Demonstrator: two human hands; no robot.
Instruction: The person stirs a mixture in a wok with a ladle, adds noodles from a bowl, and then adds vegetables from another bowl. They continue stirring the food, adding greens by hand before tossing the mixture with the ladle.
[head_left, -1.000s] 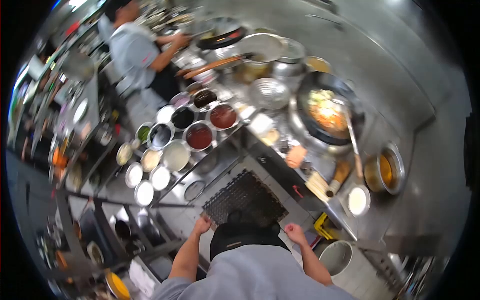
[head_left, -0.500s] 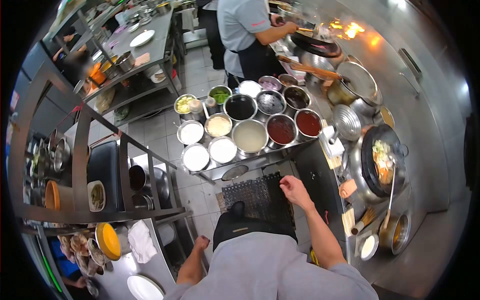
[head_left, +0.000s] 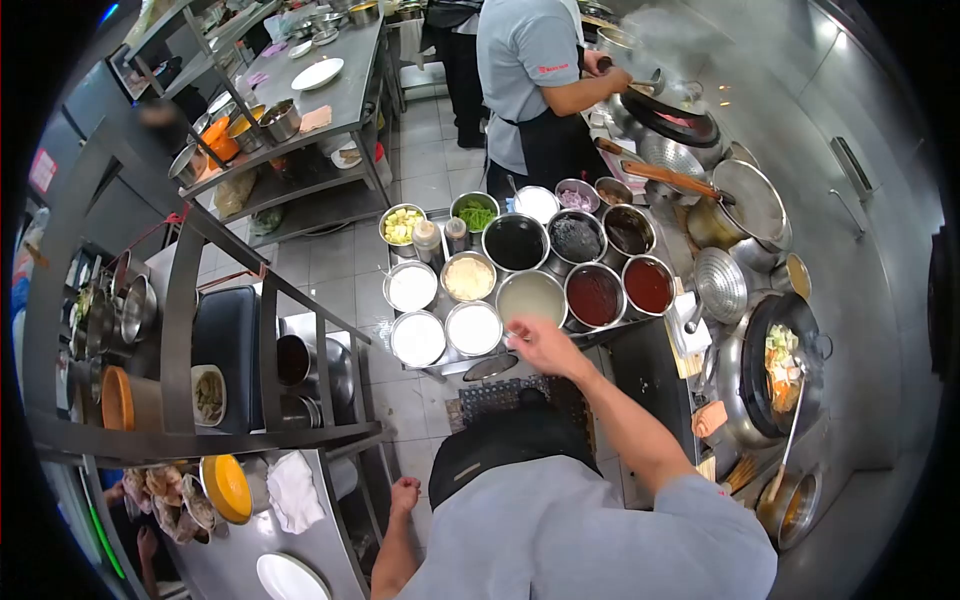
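My right hand (head_left: 545, 347) reaches over the near edge of the cart, beside the pot of pale liquid (head_left: 532, 298) and the white-filled pot (head_left: 474, 328). Its fingers are curled together, and whatever they hold, if anything, is too small to name. Low at my side, my left hand (head_left: 405, 494) is closed in a loose fist with nothing visible in it. Pots of dark sauce (head_left: 515, 242), red sauce (head_left: 648, 285) and chopped greens (head_left: 474, 211) stand on the cart.
At right, a wok (head_left: 785, 365) holds vegetables with a ladle (head_left: 789, 445) in it. A co-worker (head_left: 530, 80) handles another wok at the top. To the left are a metal rack (head_left: 180, 320) and a steel table (head_left: 235, 565) with a white plate (head_left: 291, 578).
My right hand has moved forward and left, from above the floor mat to the cart's pots. I stand closer to the cart. The flames at the co-worker's wok have died down.
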